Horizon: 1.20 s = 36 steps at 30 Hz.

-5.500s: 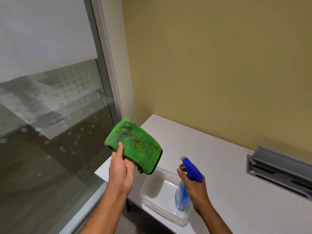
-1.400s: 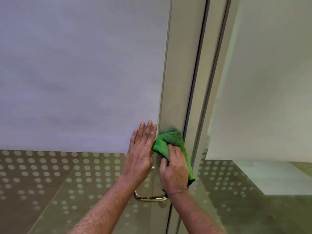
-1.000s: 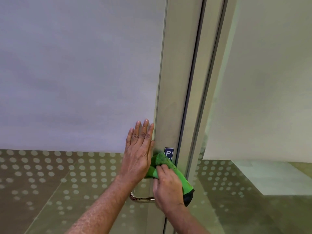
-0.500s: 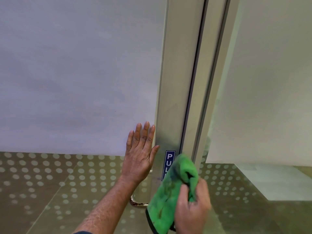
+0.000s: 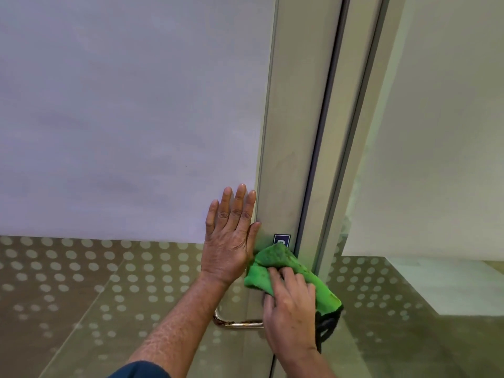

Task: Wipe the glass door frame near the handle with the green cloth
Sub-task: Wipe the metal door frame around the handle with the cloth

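The grey metal door frame (image 5: 294,126) runs upright through the middle of the view. My right hand (image 5: 289,309) presses the green cloth (image 5: 275,259) flat against the frame, just below a small blue sign (image 5: 282,238) that the cloth partly covers. A curved metal handle (image 5: 234,324) sticks out lower down, between my two forearms. My left hand (image 5: 231,241) lies flat with fingers spread on the frosted glass beside the frame, its thumb touching the frame's edge.
Frosted film covers the upper door glass (image 5: 131,110), and white dots pattern the clear lower glass (image 5: 90,274). To the right a second frame post (image 5: 351,148) borders another frosted panel (image 5: 441,132). A dark cloth edge (image 5: 328,327) hangs below my right hand.
My right hand has brought the green cloth back up onto the frame after pulling it away and down half a second ago. The left hand stays flat on the glass.
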Each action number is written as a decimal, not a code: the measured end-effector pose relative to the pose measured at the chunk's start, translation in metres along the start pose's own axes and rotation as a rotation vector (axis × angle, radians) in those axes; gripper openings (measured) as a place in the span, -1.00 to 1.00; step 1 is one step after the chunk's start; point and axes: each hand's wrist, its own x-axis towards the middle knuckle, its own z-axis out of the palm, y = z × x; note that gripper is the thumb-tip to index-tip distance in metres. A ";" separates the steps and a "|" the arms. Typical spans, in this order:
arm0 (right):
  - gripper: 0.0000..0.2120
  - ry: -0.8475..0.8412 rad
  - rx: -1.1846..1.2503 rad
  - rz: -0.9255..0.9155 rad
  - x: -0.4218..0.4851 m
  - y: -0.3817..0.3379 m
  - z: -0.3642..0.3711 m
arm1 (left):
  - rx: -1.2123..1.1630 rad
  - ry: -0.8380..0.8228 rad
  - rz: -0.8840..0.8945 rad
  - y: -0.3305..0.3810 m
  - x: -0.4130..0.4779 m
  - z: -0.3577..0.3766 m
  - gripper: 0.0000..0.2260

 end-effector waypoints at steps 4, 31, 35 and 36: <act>-0.64 -0.155 -0.032 0.015 -0.016 -0.006 0.009 | -0.003 -0.009 0.008 -0.002 0.000 0.001 -0.44; -0.49 -0.111 0.187 -0.036 -0.052 -0.011 -0.007 | 0.011 -0.007 0.024 -0.003 0.000 0.000 -0.41; -0.55 -0.095 0.162 -0.002 -0.069 -0.017 0.024 | 0.001 -0.017 0.022 -0.003 0.001 -0.001 -0.42; -0.54 -0.094 0.131 0.020 -0.073 -0.020 0.028 | -0.002 -0.019 0.023 -0.003 0.001 -0.001 -0.42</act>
